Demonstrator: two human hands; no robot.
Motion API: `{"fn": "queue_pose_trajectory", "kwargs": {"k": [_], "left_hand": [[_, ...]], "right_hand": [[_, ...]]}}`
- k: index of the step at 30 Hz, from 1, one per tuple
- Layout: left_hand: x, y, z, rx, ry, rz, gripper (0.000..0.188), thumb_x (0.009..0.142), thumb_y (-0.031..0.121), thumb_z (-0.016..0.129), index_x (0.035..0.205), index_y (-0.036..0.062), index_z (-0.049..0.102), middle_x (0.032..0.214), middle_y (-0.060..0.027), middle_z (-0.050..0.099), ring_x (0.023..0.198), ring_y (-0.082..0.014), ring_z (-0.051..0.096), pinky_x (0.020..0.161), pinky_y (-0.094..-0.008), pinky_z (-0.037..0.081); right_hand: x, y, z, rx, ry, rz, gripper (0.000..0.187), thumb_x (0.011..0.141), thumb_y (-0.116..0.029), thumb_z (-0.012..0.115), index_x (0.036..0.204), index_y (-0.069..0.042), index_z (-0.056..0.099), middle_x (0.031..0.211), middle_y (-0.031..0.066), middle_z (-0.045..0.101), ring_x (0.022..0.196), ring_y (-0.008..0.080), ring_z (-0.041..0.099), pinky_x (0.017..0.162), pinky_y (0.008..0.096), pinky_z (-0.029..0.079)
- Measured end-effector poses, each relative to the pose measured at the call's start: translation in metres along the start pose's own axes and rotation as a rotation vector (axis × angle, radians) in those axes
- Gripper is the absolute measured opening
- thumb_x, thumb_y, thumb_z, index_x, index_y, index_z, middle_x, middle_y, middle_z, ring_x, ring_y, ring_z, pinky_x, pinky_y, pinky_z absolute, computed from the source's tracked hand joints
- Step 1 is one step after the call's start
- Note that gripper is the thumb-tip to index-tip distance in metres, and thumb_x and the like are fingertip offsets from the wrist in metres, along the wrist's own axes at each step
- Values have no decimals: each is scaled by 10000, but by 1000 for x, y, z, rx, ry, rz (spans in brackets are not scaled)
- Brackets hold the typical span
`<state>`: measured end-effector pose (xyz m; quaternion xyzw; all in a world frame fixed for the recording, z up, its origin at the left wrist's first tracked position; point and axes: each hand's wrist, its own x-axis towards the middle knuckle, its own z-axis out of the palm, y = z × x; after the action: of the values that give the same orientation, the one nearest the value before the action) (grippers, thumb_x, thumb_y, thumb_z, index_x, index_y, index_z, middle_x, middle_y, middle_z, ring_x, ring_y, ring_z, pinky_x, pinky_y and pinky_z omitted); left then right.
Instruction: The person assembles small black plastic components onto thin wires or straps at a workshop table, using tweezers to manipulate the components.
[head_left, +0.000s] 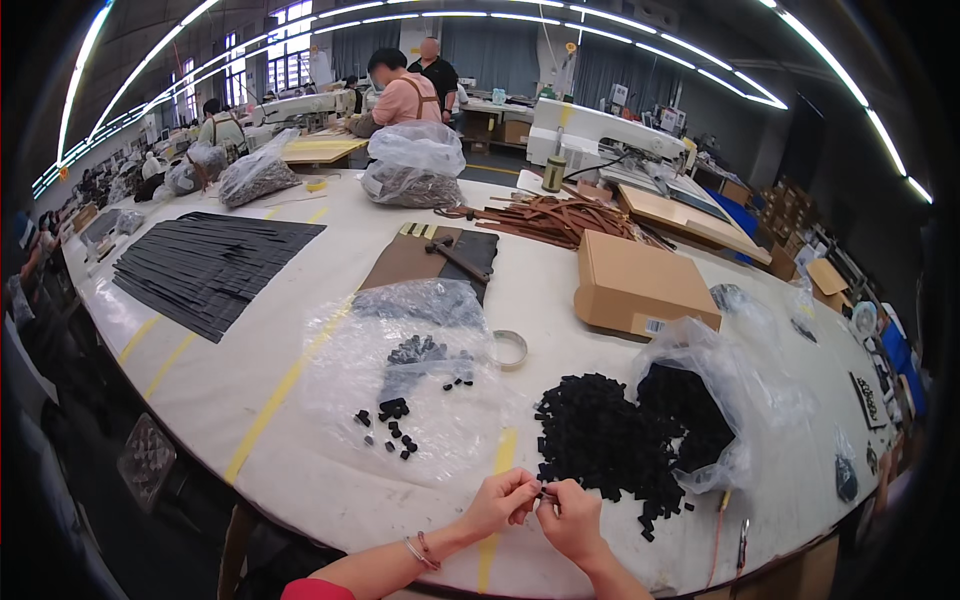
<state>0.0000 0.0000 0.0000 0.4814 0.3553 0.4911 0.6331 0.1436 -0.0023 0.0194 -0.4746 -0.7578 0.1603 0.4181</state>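
My left hand [504,500] and my right hand [570,518] meet near the front edge of the table. Both are closed, the fingertips pinched together around a small black piece [543,492], mostly hidden by the fingers. Just beyond them lies a large heap of small black block-like pieces [600,430], spilling from an open clear plastic bag [745,455] on the right. To the left, several similar pieces [395,408] lie loose on another clear plastic bag [330,385], with more showing through its film.
A tape roll [510,349], a cardboard box [648,284] and a brown board [410,262] with a hammer-like tool [458,258] lie beyond. Black strips [215,265] cover the left; brown strips [565,218] pile behind. A thin tool [742,545] lies right. People work farther back.
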Motion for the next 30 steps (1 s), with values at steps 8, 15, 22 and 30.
{"fn": "queue_pose_trajectory", "kwargs": {"k": [8,15,22,30], "left_hand": [[10,-7,-12,-400,-205,-312,160,838,191,526,815,33,521,617,-17,520,479,-80,490,424,-193,363],[7,-3,-6,-66,-118,-115,148,832,171,540,859,28,515,622,-14,521,481,-79,484,428,-189,362],[7,-7,-7,-327,-177,-227,132,830,169,542,838,40,513,609,-13,507,477,-81,480,424,-181,355],[7,-5,-8,-343,-125,-256,84,814,118,537,822,38,515,619,-17,506,473,-90,472,413,-187,334]], "right_hand": [[-2,1,6,-61,118,-99,89,617,-41,599,687,-39,544,593,64,528,469,205,531,403,289,407],[-2,-5,4,39,94,57,73,650,-36,601,696,-18,548,577,83,539,471,183,538,419,275,416],[-4,-3,8,59,126,87,84,641,-36,602,700,-12,547,566,85,535,462,180,535,425,272,419],[-5,-1,7,-39,114,-23,103,626,-35,606,702,-4,545,589,89,545,450,167,521,427,263,414]]}}
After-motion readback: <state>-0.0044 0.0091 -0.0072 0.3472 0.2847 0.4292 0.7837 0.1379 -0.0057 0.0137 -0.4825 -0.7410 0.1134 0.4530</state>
